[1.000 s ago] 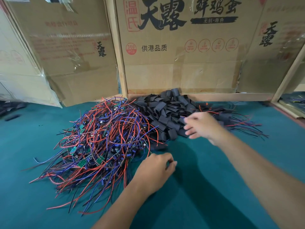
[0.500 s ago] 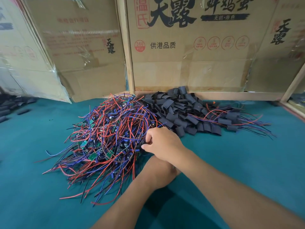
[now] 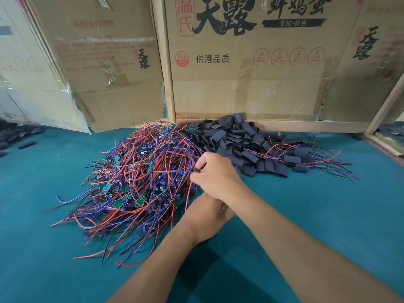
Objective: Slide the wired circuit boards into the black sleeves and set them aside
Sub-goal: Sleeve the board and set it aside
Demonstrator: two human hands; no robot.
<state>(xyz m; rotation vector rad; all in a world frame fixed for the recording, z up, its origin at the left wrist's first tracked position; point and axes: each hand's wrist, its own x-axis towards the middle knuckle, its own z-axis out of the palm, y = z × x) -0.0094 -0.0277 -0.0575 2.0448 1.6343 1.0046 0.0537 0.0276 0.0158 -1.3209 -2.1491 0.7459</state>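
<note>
A tangled pile of wired circuit boards (image 3: 140, 178), small green boards with red, blue and black leads, lies left of centre on the green cloth. Behind and to its right is a heap of flat black sleeves (image 3: 231, 141). My right hand (image 3: 215, 176) reaches across to the pile's right edge with its fingers curled. It pinches a small dark piece, seemingly a sleeve, right against the wires. My left hand (image 3: 203, 212) lies on the cloth under my right wrist, and its fingers are hidden.
Sleeved boards with trailing leads (image 3: 306, 159) lie right of the sleeve heap. Cardboard boxes (image 3: 240, 84) and a wooden frame (image 3: 284, 125) wall off the back. More black pieces (image 3: 19, 136) sit at the far left. Bare green cloth (image 3: 328, 215) spreads in front and to the right.
My right hand left the sleeve heap and swung left to the edge of the wire pile, crossing over my left hand. The view has shifted slightly left.
</note>
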